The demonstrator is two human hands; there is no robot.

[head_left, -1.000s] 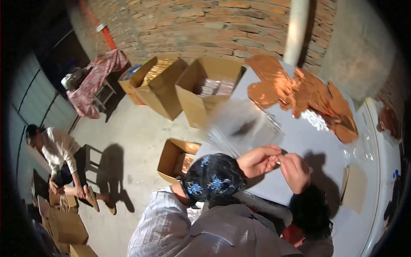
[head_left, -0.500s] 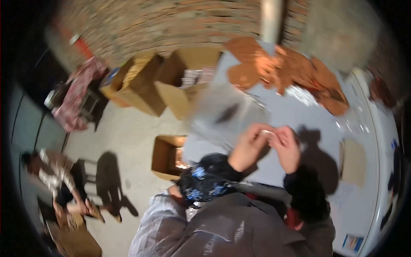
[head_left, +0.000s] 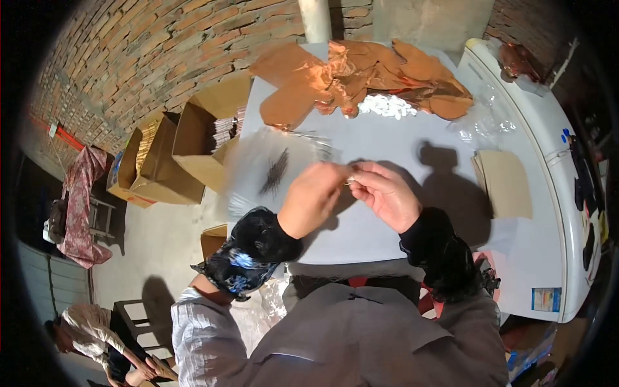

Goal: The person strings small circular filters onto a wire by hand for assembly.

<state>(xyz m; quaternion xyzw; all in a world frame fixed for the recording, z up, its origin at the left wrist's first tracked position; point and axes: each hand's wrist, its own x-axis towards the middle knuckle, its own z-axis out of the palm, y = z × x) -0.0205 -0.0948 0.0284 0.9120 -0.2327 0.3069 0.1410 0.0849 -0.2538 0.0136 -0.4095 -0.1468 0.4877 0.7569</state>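
My left hand (head_left: 314, 198) and my right hand (head_left: 385, 193) meet over the pale tabletop (head_left: 367, 242), fingertips closed together. Between them shows a sliver of a small whitish piece (head_left: 351, 180); its kind is too small and too covered to tell. To the left of my left hand lie stacked clear plastic sheets or bags (head_left: 248, 184), with a bunch of thin dark strands (head_left: 276, 171) on top. Beyond my hands is a heap of small white pieces (head_left: 387, 106), against crumpled shiny copper-brown wrapping (head_left: 361, 74).
Left of the table stand open cardboard boxes (head_left: 193, 132) with bundled contents. Flat tan card (head_left: 506, 186) and clear plastic (head_left: 487, 119) lie at the right, beside a white appliance-like body (head_left: 554, 155). Another person (head_left: 97, 335) sits at the lower left.
My view has swung, so the table and boxes sit further left and higher in it. Both hands stay together at the fingertips, the small whitish piece still between them.
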